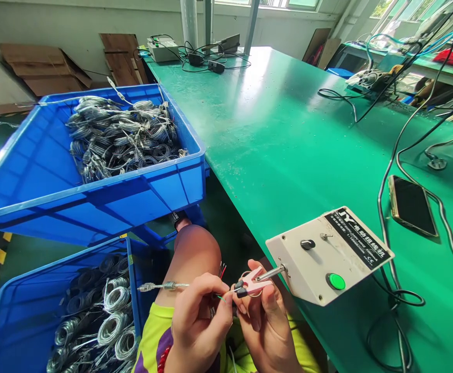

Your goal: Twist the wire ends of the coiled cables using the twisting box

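Observation:
My left hand point(201, 316) is closed in a pinch on a thin cable point(179, 285), whose connector end point(146, 287) sticks out to the left. Fine red and green wire ends show near its fingertips. Just right of it, my right hand point(267, 321) has its fingers around a pink clip point(254, 284) with black tips. The clip sits on the metal shaft point(271, 273) of a beige machine box point(327, 256), which has a black knob and a lit green button. The two hands almost meet at the clip's black tips.
A blue bin point(164, 181) of coiled cables stands at the left, another blue bin point(20, 282) with coils below it. On the green table point(288, 145) lie a phone point(412, 206), black cables point(383, 207) and, at the far end, a device box point(163, 49).

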The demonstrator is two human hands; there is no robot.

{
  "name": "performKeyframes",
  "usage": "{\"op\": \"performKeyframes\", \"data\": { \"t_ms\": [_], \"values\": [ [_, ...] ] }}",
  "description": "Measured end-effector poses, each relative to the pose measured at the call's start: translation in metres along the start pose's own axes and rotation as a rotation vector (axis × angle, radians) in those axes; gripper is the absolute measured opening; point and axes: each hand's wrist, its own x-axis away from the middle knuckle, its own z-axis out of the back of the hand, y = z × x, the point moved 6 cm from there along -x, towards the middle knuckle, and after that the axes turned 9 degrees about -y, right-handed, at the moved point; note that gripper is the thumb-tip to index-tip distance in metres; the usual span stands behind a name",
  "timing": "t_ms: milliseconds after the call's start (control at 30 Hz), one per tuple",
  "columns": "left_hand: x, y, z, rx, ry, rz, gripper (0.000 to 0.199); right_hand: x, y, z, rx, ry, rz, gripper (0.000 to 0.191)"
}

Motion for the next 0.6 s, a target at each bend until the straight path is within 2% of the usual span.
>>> {"op": "performKeyframes", "data": {
  "t_ms": [233,467,600],
  "values": [
    [0.0037,-0.0026,-0.0003,-0.007,-0.002,0.005,0.016,-0.0001,-0.0014,-0.0012,0.012,-0.006,0.029,0.049],
    [0.0049,-0.0042,-0.0014,-0.012,-0.013,0.001,0.017,0.0008,-0.0016,-0.0011,0.029,0.006,0.032,0.051],
    [0.004,-0.0046,-0.0024,0.009,-0.014,-0.005,0.017,-0.0016,-0.0026,-0.0013,0.098,-0.031,0.045,0.054]
  ]
}}
